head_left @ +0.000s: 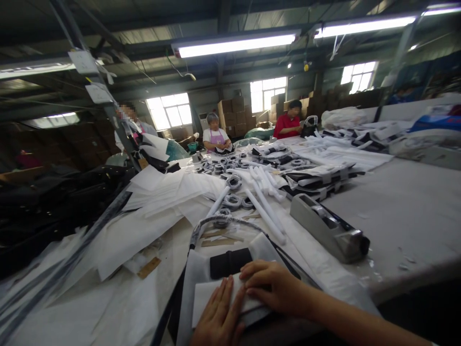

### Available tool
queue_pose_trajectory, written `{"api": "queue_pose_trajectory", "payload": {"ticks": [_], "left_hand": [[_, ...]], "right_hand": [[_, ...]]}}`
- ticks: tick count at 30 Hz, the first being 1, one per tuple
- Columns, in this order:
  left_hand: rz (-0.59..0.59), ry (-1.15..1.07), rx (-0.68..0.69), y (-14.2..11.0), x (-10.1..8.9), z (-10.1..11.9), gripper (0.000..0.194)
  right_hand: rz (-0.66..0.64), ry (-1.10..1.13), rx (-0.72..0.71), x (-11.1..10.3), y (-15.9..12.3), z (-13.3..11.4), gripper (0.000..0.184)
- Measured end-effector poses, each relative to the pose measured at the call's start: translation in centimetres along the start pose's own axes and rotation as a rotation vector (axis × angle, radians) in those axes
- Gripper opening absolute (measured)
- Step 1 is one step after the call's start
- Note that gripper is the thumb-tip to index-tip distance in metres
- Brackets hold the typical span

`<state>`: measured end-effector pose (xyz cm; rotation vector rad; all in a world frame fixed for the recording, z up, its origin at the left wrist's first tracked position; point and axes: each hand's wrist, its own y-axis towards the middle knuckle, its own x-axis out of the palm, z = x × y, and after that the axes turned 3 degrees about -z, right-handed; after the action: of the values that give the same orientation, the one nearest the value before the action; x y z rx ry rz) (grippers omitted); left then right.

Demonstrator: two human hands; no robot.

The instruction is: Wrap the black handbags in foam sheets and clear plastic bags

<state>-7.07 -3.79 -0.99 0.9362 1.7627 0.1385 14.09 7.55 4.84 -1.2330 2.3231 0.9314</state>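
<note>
A black handbag (292, 270) lies in front of me, its handle (194, 235) wrapped in clear plastic and arched away from me. White foam sheeting (190, 269) covers much of it, leaving a black strip (230, 262) exposed. Over the near part lies a folded white sheet (203, 295). My left hand (219, 315) rests flat on that sheet, fingers stretched forward. From the right, my right hand (273, 288) lies across the same sheet with its fingers slightly bent and apart, the tips close to the left fingers. Neither hand grips anything visible.
A grey tape dispenser (327, 228) stands to the right. Loose white sheets (154, 206) spread over the left side. Beyond the bag lie white foam tubes (264, 211), coiled straps (233, 201) and stacked black-and-white pieces (324, 178). Several people sit or stand farther back.
</note>
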Motion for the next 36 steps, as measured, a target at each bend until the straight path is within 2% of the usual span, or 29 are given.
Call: {"api": "queue_pose_trajectory", "payload": {"ticks": [2, 3, 6, 9, 12, 15, 18, 20, 23, 25, 27, 30, 32, 36], "left_hand": [[0.023, 0.041, 0.072, -0.6, 0.8, -0.2, 0.055], [0.029, 0.049, 0.083, -0.8, 1.0, -0.2, 0.058], [0.053, 0.038, 0.019, -1.0, 1.8, 0.2, 0.059], [0.086, 0.015, -0.066, -1.1, 2.3, 0.9, 0.055], [0.106, 0.022, -0.086, -1.0, 2.4, 1.1, 0.047], [0.077, 0.070, -0.026, -0.8, 1.7, 0.7, 0.045], [0.001, 0.108, 0.042, -0.6, 0.7, 0.4, 0.045], [-0.075, 0.089, 0.018, -0.3, 0.0, 0.3, 0.049], [-0.216, -0.034, -0.031, 0.5, -1.0, -0.1, 0.070], [-0.364, -0.224, -0.080, 1.7, -2.0, -0.9, 0.075], [-0.538, -0.454, -0.157, 3.1, -3.2, -2.0, 0.070], [-0.642, -0.615, -0.160, 5.3, -5.2, -3.8, 0.064], [-0.694, -0.731, -0.173, 6.3, -6.3, -4.5, 0.065], [-0.730, -0.791, -0.180, 7.2, -7.6, -5.2, 0.060]], "right_hand": [[0.017, 0.061, 0.043, -1.1, 0.4, -0.2, 0.024], [0.024, 0.023, 0.084, -2.0, 0.8, -0.2, 0.026], [0.147, -0.344, 0.320, -5.4, 3.1, 1.4, 0.032], [0.220, -0.565, 0.514, -8.4, 5.2, 4.9, 0.033], [0.202, -0.653, 0.650, -9.3, 6.3, 8.4, 0.040], [0.216, -0.679, 0.704, -9.5, 6.5, 9.6, 0.034], [0.296, -0.659, 0.670, -10.7, 5.7, 7.9, 0.037], [0.353, -0.628, 0.621, -12.0, 4.2, 5.3, 0.042], [0.361, -0.548, 0.494, -13.0, -0.1, 0.5, 0.039], [0.306, -0.446, 0.303, -12.6, -3.9, -2.4, 0.034], [0.182, -0.447, 0.182, -11.0, -7.6, -4.3, 0.029], [0.043, -0.544, 0.080, -7.3, -11.3, -5.2, 0.040], [0.073, -0.639, 0.030, -4.4, -12.1, -4.9, 0.048], [0.298, -0.783, -0.083, 0.5, -10.4, -3.3, 0.042]]}}
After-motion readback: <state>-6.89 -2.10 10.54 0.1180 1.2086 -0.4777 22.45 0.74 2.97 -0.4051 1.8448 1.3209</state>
